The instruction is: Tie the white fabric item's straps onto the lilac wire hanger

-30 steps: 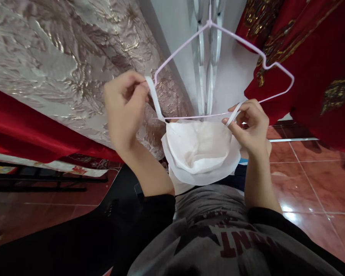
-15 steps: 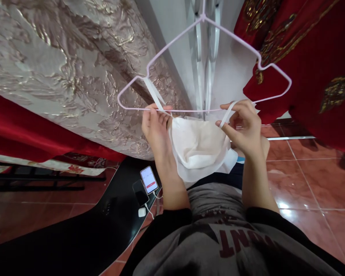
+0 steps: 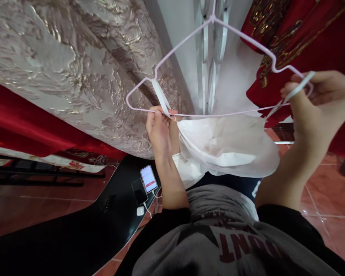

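Evidently, the pink hanger (image 3: 212, 115) is the reference point; its hook is cut off by the upper frame edge. The white garment (image 3: 227, 140) hangs just below the hanger's lower bar, its full outline hard to make out where pale layers overlap. The left strap (image 3: 160, 94) reaches up to the notch on the hanger's left shoulder. The left hand (image 3: 159, 130) is closed on the lower bar beside that strap; whether it also grips the strap cannot be told. At the hanger's right end, the right hand (image 3: 317, 101) pinches the right strap (image 3: 300, 88) between thumb and fingers, partly hiding that end. Below the hanger's left end lies a lit phone (image 3: 148, 178), its screen text unreadable.
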Motion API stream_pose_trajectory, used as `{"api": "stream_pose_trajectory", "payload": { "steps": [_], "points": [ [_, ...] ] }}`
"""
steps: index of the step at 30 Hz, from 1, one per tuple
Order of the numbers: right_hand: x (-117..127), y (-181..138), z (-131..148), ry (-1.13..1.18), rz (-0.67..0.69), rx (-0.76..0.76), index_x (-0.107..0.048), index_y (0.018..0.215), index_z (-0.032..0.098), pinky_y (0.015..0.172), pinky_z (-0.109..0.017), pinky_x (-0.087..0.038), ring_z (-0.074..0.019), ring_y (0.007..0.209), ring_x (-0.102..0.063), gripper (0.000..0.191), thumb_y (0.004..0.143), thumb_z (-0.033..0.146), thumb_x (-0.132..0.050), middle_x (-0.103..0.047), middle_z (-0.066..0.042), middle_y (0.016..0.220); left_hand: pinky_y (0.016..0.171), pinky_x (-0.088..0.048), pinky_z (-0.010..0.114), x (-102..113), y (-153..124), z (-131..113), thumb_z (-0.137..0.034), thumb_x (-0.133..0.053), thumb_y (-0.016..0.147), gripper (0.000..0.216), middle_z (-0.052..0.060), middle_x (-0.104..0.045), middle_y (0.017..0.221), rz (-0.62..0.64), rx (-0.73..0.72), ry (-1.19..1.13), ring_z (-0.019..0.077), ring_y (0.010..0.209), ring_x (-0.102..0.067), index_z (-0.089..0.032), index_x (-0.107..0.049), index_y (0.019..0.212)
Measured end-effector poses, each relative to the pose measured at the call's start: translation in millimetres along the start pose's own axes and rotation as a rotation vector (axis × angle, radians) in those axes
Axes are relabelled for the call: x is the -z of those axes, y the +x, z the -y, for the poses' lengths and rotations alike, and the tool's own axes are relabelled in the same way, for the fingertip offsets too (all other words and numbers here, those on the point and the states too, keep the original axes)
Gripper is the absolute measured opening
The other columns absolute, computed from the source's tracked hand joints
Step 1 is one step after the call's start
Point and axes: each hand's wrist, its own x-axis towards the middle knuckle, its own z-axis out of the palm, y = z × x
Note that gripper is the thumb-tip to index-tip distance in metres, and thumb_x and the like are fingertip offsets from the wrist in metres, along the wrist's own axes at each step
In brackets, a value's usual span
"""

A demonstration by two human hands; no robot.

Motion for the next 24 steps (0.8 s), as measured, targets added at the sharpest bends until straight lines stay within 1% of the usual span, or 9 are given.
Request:
{"api": "stream_pose_trajectory", "payload": {
  "steps": [3,5,8,11,14,17,20,22,24],
  "points": [
    [-13,11,27,-0.145,0.204,-0.008,-0.078,0.081,0.023,0.064,-0.038,-0.051,-0.0222,0.074,-0.069,0.016,0.070,0.023,-0.090,-0.075,-0.005,0.078,0.076,-0.051,0.031,-2,0,-3,-0.063,-0.075,0.097,0.045,0.003,-0.070,0.080,-0.050,0.026,0.041,0.0178,0.071,-0.062,-0.024,-0.057,0.086],
    [-20,16,42,-0.278,0.302,-0.023,-0.071,0.077,0.030,0.069,-0.044,-0.055,-0.0256,0.076,-0.069,0.026,0.069,0.026,-0.095,-0.074,-0.004,0.078,0.075,-0.051,0.030,-4,0,-5,-0.062,-0.072,0.099,0.044,0.002,-0.069,0.078,-0.083,0.048,0.067,0.0176,0.070,-0.062,-0.024,-0.056,0.086],
    [-26,20,57,-0.409,0.411,-0.001,-0.066,0.080,0.034,0.086,-0.052,-0.059,-0.0296,0.086,-0.072,0.034,0.069,0.025,-0.097,-0.073,-0.002,0.082,0.073,-0.052,0.028,-6,-1,-7,-0.059,-0.071,0.101,0.041,0.001,-0.069,0.077,-0.100,0.043,0.048,0.0165,0.069,-0.063,-0.024,-0.057,0.086],
    [-30,11,61,-0.438,0.423,0.062,-0.072,0.098,0.029,0.104,-0.058,-0.057,-0.0345,0.108,-0.073,0.029,0.077,0.024,-0.092,-0.077,-0.006,0.103,0.071,-0.052,0.027,-6,-2,-8,-0.055,-0.074,0.101,0.037,0.000,-0.070,0.075,-0.093,0.011,0.011,0.0158,0.067,-0.063,-0.024,-0.058,0.086],
    [-36,-11,55,-0.318,0.242,0.215,-0.073,0.128,0.029,0.109,-0.054,-0.057,-0.0348,0.132,-0.064,0.038,0.091,0.028,-0.078,-0.071,-0.009,0.132,0.071,-0.052,0.028,-6,-2,-7,-0.054,-0.072,0.102,0.037,0.001,-0.072,0.076,-0.096,0.019,0.018,0.0162,0.067,-0.063,-0.024,-0.058,0.086],
    [-45,-45,43,-0.122,0.072,0.241,-0.074,0.130,0.037,0.085,-0.044,-0.061,-0.0283,0.111,-0.068,0.034,0.097,0.033,-0.069,-0.070,-0.007,0.121,0.071,-0.052,0.029,-10,-4,-7,-0.058,-0.072,0.100,0.039,0.001,-0.072,0.077,-0.095,0.018,0.024,0.0171,0.067,-0.063,-0.025,-0.057,0.086],
    [-55,-79,31,-0.077,0.296,0.060,-0.068,0.135,0.040,0.063,-0.037,-0.056,-0.0161,0.074,-0.059,0.037,0.099,0.037,-0.067,-0.068,-0.006,0.123,0.074,-0.053,0.030,-14,-6,-7,-0.058,-0.073,0.099,0.038,0.003,-0.073,0.081,-0.082,0.011,0.034,0.0173,0.069,-0.062,-0.025,-0.057,0.088],
    [-59,-95,24,-0.099,0.437,-0.010,-0.066,0.137,0.037,0.060,-0.034,-0.055,-0.0111,0.066,-0.051,0.038,0.098,0.040,-0.067,-0.064,-0.006,0.128,0.076,-0.054,0.031,-14,-9,-8,-0.056,-0.074,0.100,0.035,0.004,-0.075,0.085,-0.079,0.014,0.033,0.0179,0.072,-0.065,-0.025,-0.060,0.091],
    [-61,-102,19,-0.112,0.461,-0.027,-0.068,0.132,0.034,0.061,-0.033,-0.055,-0.0090,0.064,-0.048,0.034,0.098,0.041,-0.067,-0.061,-0.006,0.125,0.079,-0.057,0.033,-10,-12,-11,-0.054,-0.075,0.099,0.031,0.005,-0.077,0.090,-0.052,0.048,0.040,0.0198,0.077,-0.070,-0.025,-0.066,0.096]
  ]
}}
